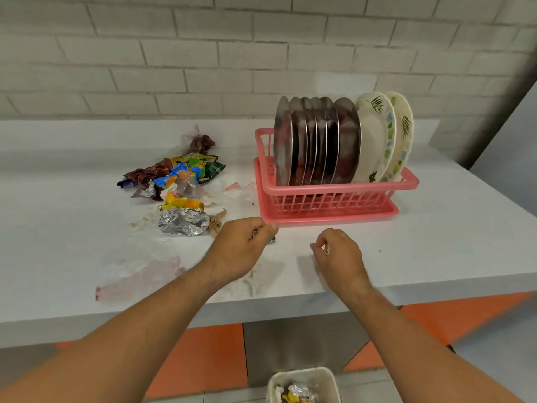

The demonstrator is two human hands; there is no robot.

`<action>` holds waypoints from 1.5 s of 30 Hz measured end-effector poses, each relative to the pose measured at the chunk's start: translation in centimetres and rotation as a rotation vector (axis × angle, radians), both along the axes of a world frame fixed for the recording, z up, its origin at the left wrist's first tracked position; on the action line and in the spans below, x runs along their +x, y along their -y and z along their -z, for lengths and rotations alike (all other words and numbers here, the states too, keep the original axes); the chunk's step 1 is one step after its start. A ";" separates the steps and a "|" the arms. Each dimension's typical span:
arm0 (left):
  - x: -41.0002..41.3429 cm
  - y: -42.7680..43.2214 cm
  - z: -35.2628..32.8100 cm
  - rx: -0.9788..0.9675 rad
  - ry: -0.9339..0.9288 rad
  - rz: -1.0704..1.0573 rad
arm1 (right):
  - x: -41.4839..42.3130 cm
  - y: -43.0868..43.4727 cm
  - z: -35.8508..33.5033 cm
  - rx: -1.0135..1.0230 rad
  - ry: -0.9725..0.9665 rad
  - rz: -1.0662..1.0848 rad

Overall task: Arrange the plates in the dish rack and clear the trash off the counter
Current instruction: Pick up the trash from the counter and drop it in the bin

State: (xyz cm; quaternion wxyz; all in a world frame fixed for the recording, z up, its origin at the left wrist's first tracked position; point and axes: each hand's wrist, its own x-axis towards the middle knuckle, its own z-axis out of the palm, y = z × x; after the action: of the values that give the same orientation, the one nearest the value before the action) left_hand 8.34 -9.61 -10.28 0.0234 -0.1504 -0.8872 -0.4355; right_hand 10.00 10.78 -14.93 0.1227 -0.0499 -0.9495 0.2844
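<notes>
My left hand (244, 245) pinches a small dark scrap (272, 239); my right hand (337, 253) is curled too (holding anything? I cannot tell). At ten o'clock the wrapper heap (177, 181) is left to clear, I judge. At one o'clock the plates (316, 141) stand on edge in the pink dish rack (334, 189), done; its long axis runs nine to three, plate faces toward nine.

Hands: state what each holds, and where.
Left hand grips a small wrapper scrap, mostly hidden in its fingers. Right hand: curled, contents cannot be told.
</notes>
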 end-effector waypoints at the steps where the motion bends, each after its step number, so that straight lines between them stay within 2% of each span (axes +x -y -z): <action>1: 0.2 -0.5 0.0 -0.009 0.004 -0.006 | 0.1 -0.5 -0.5 -0.012 -0.015 -0.013; 9: 0.8 -4.5 -1.2 -0.081 -0.119 -0.081 | 1.6 -2.9 -4.2 -0.039 -0.065 -0.091; 12: 0.9 -5.5 -1.7 -0.181 -0.189 -0.139 | 2.2 -3.3 -5.2 -0.091 -0.130 -0.100; 17: 1.0 -6.0 -2.1 -0.325 -0.196 -0.134 | 2.8 -3.5 -6.9 -0.097 -0.134 -0.149; 26: 1.1 -4.4 -3.2 -0.330 -0.118 -0.061 | 3.6 -2.0 -8.9 -0.035 -0.135 -0.167; 33: 2.3 -2.8 -4.4 -0.298 -0.267 -0.050 | 4.2 -0.3 -9.8 0.019 -0.147 -0.187; 39: 3.7 -2.5 -1.9 -0.302 -0.281 0.062 | 5.9 0.3 -7.1 -0.015 -0.072 -0.103; 42: 4.9 -2.7 1.3 -0.361 -0.281 0.167 | 7.5 0.9 -3.2 -0.021 -0.014 -0.093; 45: 6.5 -2.9 4.9 -0.335 -0.272 0.302 | 10.0 0.5 1.6 -0.018 0.012 -0.049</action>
State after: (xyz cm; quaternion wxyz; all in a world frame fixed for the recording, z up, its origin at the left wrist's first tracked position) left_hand 14.81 -6.69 -15.22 0.0520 -0.3401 -0.9032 -0.2566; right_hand 20.01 10.25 -16.50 0.1094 -0.0294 -0.9485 0.2957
